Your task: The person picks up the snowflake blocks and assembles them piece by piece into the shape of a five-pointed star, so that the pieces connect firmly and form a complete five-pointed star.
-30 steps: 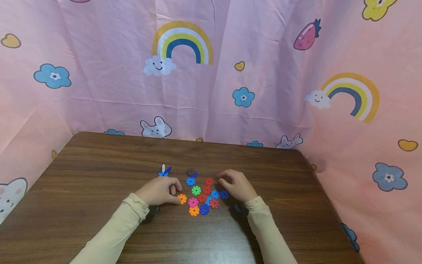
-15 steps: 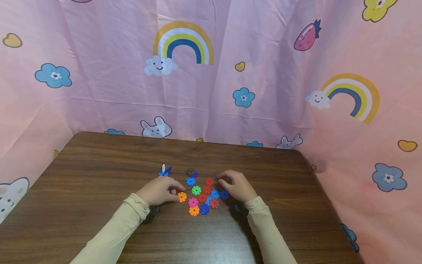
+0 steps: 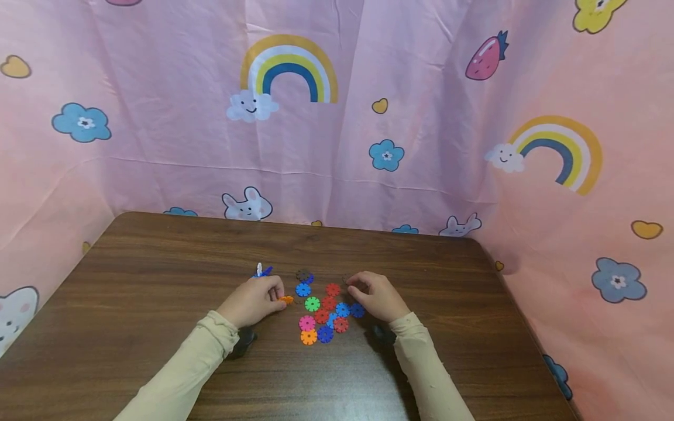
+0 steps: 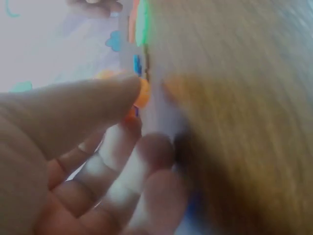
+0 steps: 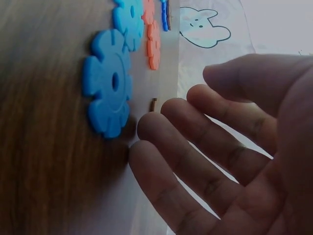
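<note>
Between thumb and fingers, my left hand (image 3: 254, 301) pinches an orange notched disc (image 3: 286, 300), which now shows nearly edge-on. The left wrist view has the thumb covering much of that orange disc (image 4: 144, 94), a little off the tabletop. Just beyond this hand, partly hidden by it, are joined blue and white discs (image 3: 260, 271). My right hand (image 3: 379, 297) holds nothing; its fingers are loosely bent beside the pile. Close to its fingertips lies a brown disc (image 5: 154, 105), hard to make out against the wood. A dark blue disc (image 5: 108, 83) lies near its fingers too.
Flat notched discs lie between the hands: green (image 3: 312, 304), pink (image 3: 307, 323), orange (image 3: 308, 337), several red (image 3: 333, 289) and several blue (image 3: 303, 290). The brown wooden table (image 3: 337, 386) meets a patterned pink curtain (image 3: 316, 152) at its back edge.
My left hand has picked the orange disc up off the table and turned it from flat to edge-on, drawing slightly away from the pile. The right hand has stayed in place.
</note>
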Action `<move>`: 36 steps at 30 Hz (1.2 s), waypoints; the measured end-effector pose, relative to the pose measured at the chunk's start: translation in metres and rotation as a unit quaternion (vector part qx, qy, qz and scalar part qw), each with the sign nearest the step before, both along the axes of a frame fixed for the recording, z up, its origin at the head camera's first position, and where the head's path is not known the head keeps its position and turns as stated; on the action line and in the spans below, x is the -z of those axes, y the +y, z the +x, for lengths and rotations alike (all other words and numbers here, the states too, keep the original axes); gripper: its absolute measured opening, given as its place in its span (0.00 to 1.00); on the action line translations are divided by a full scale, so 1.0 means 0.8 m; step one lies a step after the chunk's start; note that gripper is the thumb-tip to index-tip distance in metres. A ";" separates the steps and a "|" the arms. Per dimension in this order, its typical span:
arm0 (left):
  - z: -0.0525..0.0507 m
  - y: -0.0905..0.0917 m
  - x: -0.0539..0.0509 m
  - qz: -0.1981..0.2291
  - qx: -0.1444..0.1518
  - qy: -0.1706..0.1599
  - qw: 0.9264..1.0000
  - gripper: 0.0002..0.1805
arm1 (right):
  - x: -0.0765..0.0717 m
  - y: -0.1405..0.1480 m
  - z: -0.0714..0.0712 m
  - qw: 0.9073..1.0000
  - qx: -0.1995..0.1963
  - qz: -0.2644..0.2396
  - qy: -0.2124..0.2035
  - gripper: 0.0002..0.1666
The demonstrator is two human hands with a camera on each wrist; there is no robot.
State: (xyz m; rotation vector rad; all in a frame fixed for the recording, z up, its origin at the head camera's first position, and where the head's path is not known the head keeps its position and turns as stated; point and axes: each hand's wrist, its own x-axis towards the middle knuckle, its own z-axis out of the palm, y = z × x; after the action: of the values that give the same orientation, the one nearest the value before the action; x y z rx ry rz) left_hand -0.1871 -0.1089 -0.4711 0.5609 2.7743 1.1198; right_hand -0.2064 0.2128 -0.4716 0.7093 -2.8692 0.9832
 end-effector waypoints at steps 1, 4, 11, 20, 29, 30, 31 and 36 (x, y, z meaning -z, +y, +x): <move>0.000 0.000 0.000 0.000 -0.005 0.006 1.000 0.11 | 0.000 0.000 0.000 1.000 0.000 0.001 -0.001 0.09; -0.001 0.000 -0.003 0.010 -0.020 0.028 0.999 0.07 | 0.001 -0.001 -0.001 1.000 0.000 0.003 0.001 0.09; -0.002 0.001 -0.013 0.100 -0.024 -0.014 0.995 0.05 | -0.001 -0.006 0.002 1.000 -0.009 -0.002 -0.001 0.10; -0.002 0.002 -0.014 0.122 -0.019 -0.034 0.992 0.07 | 0.002 -0.017 0.006 0.998 -0.048 -0.014 -0.027 0.14; 0.003 0.006 -0.016 0.124 -0.020 -0.060 0.990 0.06 | 0.005 -0.025 0.011 0.996 -0.078 0.011 -0.042 0.19; 0.003 0.006 -0.015 0.125 -0.019 -0.061 0.990 0.06 | 0.006 -0.026 0.011 0.996 -0.081 0.014 -0.042 0.19; 0.002 0.006 -0.014 0.126 -0.019 -0.061 0.990 0.06 | 0.007 -0.027 0.010 0.995 -0.085 0.018 -0.040 0.19; 0.002 0.006 -0.014 0.130 -0.016 -0.058 0.990 0.06 | 0.008 -0.029 0.010 0.995 -0.090 0.039 -0.033 0.19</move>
State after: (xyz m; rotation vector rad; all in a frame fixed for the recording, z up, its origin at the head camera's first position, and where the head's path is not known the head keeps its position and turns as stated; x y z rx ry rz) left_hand -0.1854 -0.1037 -0.4602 0.4590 2.5640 1.4846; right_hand -0.1981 0.1893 -0.4782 0.9757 -2.9576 0.9334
